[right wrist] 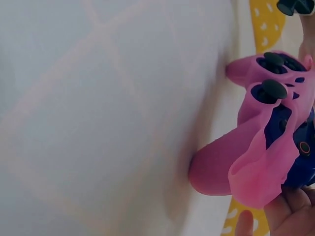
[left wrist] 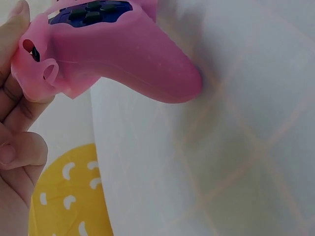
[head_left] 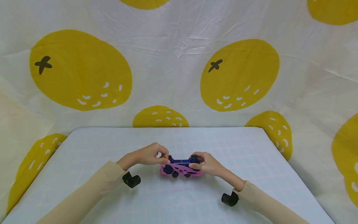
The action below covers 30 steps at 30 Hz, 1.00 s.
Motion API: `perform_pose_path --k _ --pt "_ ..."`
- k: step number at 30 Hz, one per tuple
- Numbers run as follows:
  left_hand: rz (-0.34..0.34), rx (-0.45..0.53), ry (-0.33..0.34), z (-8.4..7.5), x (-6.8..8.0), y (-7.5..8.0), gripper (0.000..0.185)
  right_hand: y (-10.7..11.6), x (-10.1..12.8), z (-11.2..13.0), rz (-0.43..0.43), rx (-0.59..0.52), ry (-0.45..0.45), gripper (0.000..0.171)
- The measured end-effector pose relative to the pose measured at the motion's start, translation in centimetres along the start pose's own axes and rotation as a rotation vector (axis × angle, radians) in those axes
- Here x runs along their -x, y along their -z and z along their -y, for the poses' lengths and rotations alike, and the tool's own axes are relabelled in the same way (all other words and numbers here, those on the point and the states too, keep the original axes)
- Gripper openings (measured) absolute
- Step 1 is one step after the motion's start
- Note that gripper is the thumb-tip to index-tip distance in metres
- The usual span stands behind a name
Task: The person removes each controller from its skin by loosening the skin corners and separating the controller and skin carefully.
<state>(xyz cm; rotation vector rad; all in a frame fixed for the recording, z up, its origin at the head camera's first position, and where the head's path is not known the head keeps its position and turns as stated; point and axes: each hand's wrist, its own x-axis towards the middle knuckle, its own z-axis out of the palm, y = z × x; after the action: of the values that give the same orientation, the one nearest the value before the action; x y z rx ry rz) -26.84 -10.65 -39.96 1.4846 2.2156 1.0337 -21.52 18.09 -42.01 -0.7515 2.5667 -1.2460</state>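
Head view: both hands (head_left: 151,155) hold pink-sleeved controller (head_left: 181,168); markings seemingly unreadable.

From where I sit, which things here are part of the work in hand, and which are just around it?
In hand:
- blue game controller
- soft pink silicone cover, partly peeled off the controller
- left hand, pinching the cover's edge
- right hand, gripping the controller

Just around:
- pale grid-patterned table mat
- white cloth backdrop with yellow oranges
- black wrist cameras
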Motion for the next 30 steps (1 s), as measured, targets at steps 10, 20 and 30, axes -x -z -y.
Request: perform_pose_path --k 10,20,30 --pt "-0.018 -0.001 0.015 0.0 0.8 -0.4 0.019 -0.2 0.3 -0.2 -0.023 0.036 -0.011 0.033" --pt "-0.035 0.015 0.043 0.3 1.5 -0.8 0.018 -0.3 0.2 -0.2 -0.029 0.016 -0.045 0.034" --pt "-0.071 0.018 0.045 0.5 2.2 -1.6 0.017 -0.5 0.3 0.0 -0.040 0.026 -0.074 0.039"
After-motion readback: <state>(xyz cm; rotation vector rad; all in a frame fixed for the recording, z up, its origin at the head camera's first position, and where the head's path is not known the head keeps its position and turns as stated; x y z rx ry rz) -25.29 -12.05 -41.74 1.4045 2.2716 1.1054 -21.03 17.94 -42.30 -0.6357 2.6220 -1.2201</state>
